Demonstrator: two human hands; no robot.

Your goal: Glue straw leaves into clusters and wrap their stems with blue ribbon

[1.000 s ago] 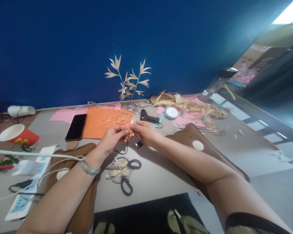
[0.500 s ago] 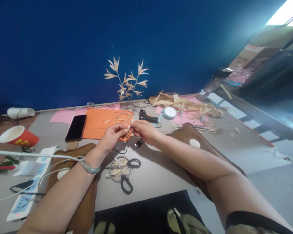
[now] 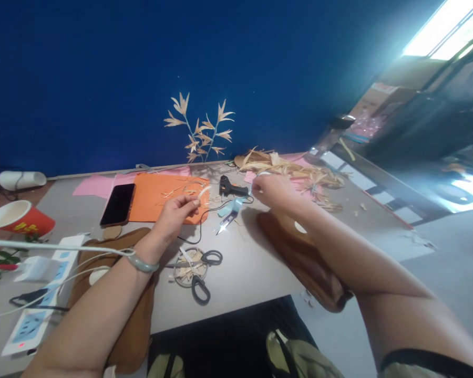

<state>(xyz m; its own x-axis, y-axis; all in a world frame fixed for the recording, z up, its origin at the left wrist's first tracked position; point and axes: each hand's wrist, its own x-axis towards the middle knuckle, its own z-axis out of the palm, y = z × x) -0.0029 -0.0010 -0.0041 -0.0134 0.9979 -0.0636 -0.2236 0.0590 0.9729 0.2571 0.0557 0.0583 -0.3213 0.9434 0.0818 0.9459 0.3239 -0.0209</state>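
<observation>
Cream-coloured, a thin strip [image 3: 205,192] juts from the pinched thumb and finger of the left hand [image 3: 177,211], above the right side of an orange sheet [image 3: 152,211]. The hands are well apart. To the right, the right hand [image 3: 271,190] is curled at a white spool [image 3: 264,174], mostly hidden behind it; whether its fingers are clamped on the spool I cannot tell. Light blue ribbon [image 3: 227,208] trails leftward from beside that hand, over small snips [image 3: 225,226]. A black glue gun [image 3: 232,188] lies between the hands, slightly farther off. Nearer, black-handled scissors [image 3: 200,290] rest across a round dish of pale scraps [image 3: 189,272]. A dark phone [image 3: 119,206] lies along the sheet's left edge. Dried husks [image 3: 289,167] are heaped at the far right, and two stems of pale husk flowers [image 3: 199,137] stand before the blue wall [image 3: 102,79]. Far left, a red paper cup [image 3: 33,219] tilts near a white power strip [image 3: 30,324].
</observation>
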